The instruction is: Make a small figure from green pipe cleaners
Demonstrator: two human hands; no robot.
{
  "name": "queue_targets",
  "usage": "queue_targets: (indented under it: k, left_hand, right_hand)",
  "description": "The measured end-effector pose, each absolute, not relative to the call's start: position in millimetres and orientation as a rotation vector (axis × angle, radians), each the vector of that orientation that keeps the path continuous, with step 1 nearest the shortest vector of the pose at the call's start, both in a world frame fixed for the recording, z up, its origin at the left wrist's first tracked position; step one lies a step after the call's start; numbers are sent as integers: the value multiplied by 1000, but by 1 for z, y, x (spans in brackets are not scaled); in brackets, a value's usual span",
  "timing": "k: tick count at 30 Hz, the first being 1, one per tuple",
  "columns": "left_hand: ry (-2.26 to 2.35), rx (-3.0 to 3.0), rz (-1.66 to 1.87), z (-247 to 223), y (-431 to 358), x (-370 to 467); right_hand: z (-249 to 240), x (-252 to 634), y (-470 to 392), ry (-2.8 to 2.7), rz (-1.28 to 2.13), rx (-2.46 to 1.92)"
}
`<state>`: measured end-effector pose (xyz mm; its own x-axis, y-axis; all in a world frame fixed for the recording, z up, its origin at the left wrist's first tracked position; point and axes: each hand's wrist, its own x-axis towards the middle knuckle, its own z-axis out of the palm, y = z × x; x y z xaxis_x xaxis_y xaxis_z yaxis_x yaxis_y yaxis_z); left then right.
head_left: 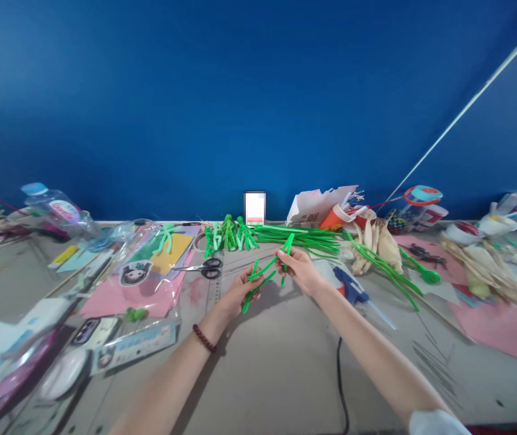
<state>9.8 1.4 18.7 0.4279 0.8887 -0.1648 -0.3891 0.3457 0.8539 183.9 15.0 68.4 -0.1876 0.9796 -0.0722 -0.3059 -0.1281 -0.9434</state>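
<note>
Bright green pipe cleaners (265, 267) are held between my two hands above the middle of the table, bent and crossing one another. My left hand (241, 286) is closed around their lower left ends, a beaded bracelet on its wrist. With thumb and fingers pinched, my right hand (298, 267) grips the upper right part, where pieces cross. Several small green pipe-cleaner figures (229, 233) stand behind my hands. Beside them lies a bundle of straight green pipe cleaners (299, 238). How the pieces join inside my fingers is hidden.
Black-handled scissors (211, 267) and pink paper (127, 296) lie to the left. A blue glue gun (353, 287) with its black cord (340, 386) is right of my hands. Dried husks (378, 244) and orange paper cups (336, 216) stand further back. A phone (255, 207) leans against the wall.
</note>
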Motion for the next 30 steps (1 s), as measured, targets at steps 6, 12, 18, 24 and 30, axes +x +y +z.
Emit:
queue_targets:
  k: [6, 12, 18, 24, 30]
  left_hand:
    - [705, 872, 907, 16, 2, 9]
    - [706, 908, 895, 14, 4, 7]
    - [763, 856, 918, 12, 5, 8]
    - [751, 868, 892, 14, 3, 8]
    - [711, 918, 817, 14, 1, 7]
  right_hand:
    - [62, 183, 16, -1203, 1480, -987]
    - [54, 179, 14, -1399, 1597, -1045]
    - [54, 179, 13, -1359, 1655, -918]
    - [55, 184, 13, -1377, 1814, -867]
    - [49, 185, 14, -1510, 1814, -865]
